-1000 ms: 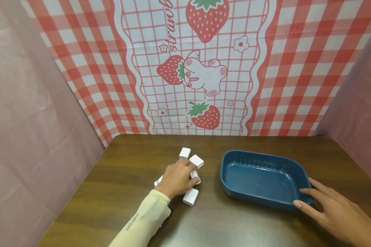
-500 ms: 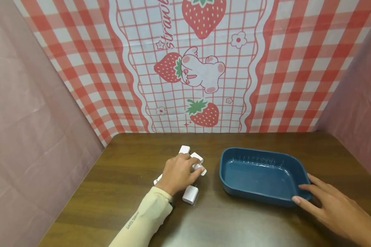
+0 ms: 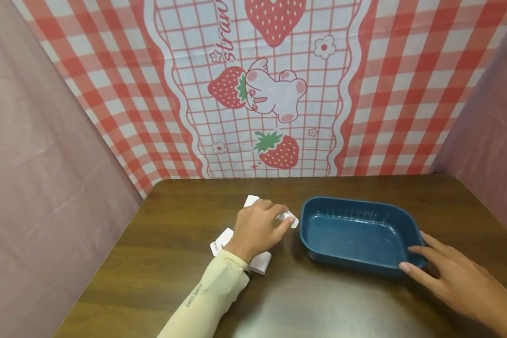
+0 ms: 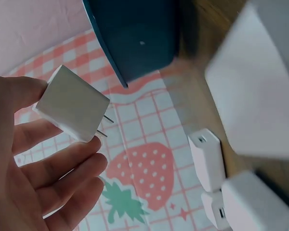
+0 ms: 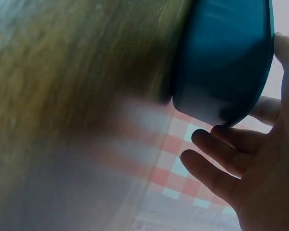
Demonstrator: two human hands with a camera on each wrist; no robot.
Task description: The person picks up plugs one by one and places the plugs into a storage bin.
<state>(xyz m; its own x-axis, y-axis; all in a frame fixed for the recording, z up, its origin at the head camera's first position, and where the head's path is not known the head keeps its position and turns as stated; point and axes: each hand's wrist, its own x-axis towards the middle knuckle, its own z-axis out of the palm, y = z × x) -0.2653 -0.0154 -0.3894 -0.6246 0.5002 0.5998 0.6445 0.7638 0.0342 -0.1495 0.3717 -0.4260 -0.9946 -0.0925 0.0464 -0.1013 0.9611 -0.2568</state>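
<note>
Charger (image 4: 73,103) sits between thumb (image 4: 29,90) and fingers (image 4: 62,161) of the left grip (image 3: 255,229), prongs (image 4: 109,119) outward.

Five white chargers (image 4: 73,103) in left wrist view, overall total unclear; two prongs (image 4: 109,119) showing. One blue tray (image 3: 355,240). Two hands: left hand (image 3: 255,228), right hand (image 3: 458,279). One table (image 3: 165,263).

Near twelve o'clock, red script (image 3: 225,34) on the red-and-white strawberry-print cloth (image 3: 274,89) reads "straw", cut off; at seven, blurred dark lettering (image 3: 194,296) on the pale yellow fabric sleeve (image 3: 211,295) reads "Let's Slim".
</note>
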